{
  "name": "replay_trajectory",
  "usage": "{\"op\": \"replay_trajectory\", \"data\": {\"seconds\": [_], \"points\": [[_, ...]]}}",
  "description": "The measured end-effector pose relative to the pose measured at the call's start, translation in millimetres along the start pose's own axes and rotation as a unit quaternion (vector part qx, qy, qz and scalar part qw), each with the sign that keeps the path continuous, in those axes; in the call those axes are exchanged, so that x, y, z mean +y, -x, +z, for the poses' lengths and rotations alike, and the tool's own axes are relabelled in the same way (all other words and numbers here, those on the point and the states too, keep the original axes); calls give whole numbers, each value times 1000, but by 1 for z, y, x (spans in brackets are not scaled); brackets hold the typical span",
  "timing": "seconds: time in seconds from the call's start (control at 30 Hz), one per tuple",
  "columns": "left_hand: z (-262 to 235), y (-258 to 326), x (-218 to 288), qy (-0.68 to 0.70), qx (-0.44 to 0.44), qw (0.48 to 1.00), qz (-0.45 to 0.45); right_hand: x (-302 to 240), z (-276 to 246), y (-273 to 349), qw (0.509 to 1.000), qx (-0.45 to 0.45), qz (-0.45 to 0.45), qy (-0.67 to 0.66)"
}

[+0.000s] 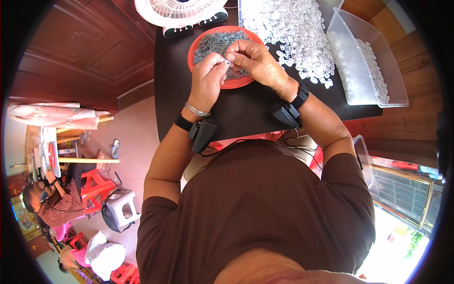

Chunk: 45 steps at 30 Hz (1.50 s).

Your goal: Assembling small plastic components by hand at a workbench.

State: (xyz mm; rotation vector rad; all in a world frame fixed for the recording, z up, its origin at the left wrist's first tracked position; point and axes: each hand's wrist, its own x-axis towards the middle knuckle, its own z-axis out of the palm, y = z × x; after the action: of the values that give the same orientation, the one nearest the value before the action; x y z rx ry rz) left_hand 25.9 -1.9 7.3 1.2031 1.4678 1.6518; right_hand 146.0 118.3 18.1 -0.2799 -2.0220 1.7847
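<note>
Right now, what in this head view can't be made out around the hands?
- Small white piece between both hands: too small to tell its shape.
- Grey parts in the red bowl: too fine to identify; the left hand and right hand cover part.
- White fan: cut off by the top edge.

head cam: worn on the person's head | faces steeply down past the chest | close over the black table [246, 106] (edges bend at the fisheye rim) | single view, nothing shared
</note>
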Motion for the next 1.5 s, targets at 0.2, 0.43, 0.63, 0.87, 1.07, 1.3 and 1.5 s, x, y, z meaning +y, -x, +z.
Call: {"op": "replay_trajectory", "data": {"seconds": [0.2,0.43,0.63,0.87,1.07,1.3,1.5], "points": [[0,1,-4,-51,16,997,50,4,4,1,999,12,-28,15],[-1,-1,-2,-37,-2,999,40,-1,-3,0,1000,5,-6,21],[-5,0,-2,-15,4,999,30,-10,-7,-1,1000,10,13,-13],[-2,0,1,-51,-12,998,39,-4,-7,1,987,-5,-68,144],[0,3,-2,-42,-22,998,36,-13,1,6,933,39,-156,321],[3,2,4,-10,-22,999,26,-16,-1,9,915,30,-176,362],[-2,-1,0,-36,-31,998,32,-32,-37,4,945,146,-52,287]]}}
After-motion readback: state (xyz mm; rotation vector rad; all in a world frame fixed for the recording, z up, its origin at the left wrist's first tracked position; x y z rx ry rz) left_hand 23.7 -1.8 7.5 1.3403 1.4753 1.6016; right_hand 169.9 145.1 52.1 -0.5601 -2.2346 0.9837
